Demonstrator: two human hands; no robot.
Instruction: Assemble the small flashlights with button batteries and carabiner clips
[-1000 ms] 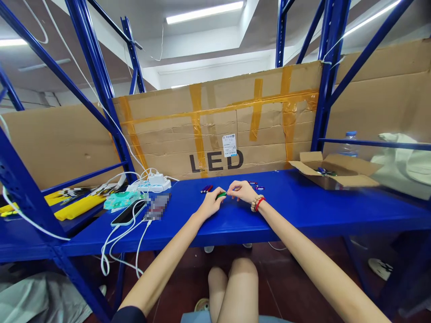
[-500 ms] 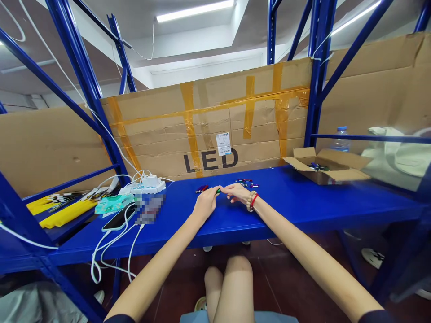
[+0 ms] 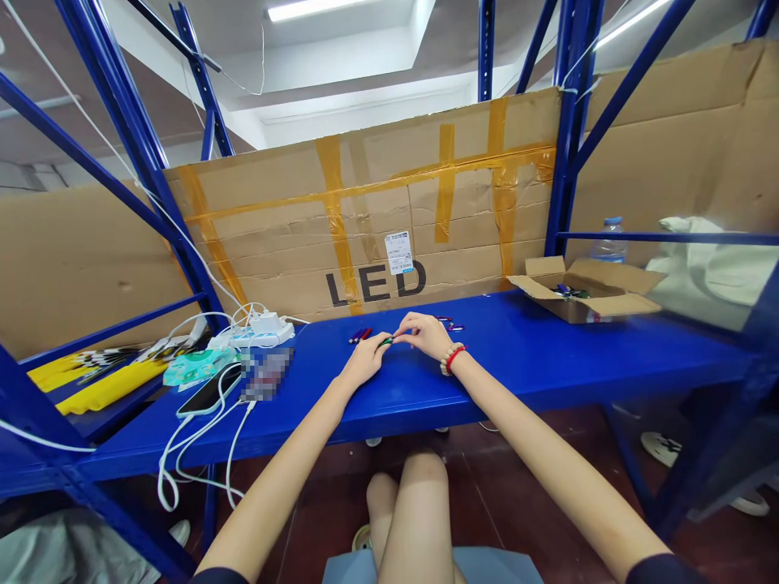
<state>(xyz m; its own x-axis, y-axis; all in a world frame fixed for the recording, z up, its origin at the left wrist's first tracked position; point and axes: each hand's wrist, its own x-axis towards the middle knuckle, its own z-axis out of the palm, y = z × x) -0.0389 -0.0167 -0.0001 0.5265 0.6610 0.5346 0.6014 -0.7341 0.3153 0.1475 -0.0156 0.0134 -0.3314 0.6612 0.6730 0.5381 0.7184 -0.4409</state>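
Note:
My left hand (image 3: 365, 358) and my right hand (image 3: 423, 332) meet over the blue shelf (image 3: 535, 357), fingertips pinched together on a small green object (image 3: 385, 341) held between them. My right wrist wears a beaded bracelet and a red band (image 3: 451, 358). Just behind my left hand lie a few small red and purple pieces (image 3: 359, 334). More small coloured pieces (image 3: 454, 326) lie behind my right hand, partly hidden by it.
An open cardboard box (image 3: 584, 294) with small items stands at the right. A phone (image 3: 210, 389), white cables and a power strip (image 3: 259, 331) lie at the left. A taped cardboard sheet marked LED (image 3: 377, 219) backs the shelf. Blue rack posts stand on both sides.
Both hands stay pinched on the green object; less of it shows now. The view has shifted, so the hands sit slightly higher and further left in the frame.

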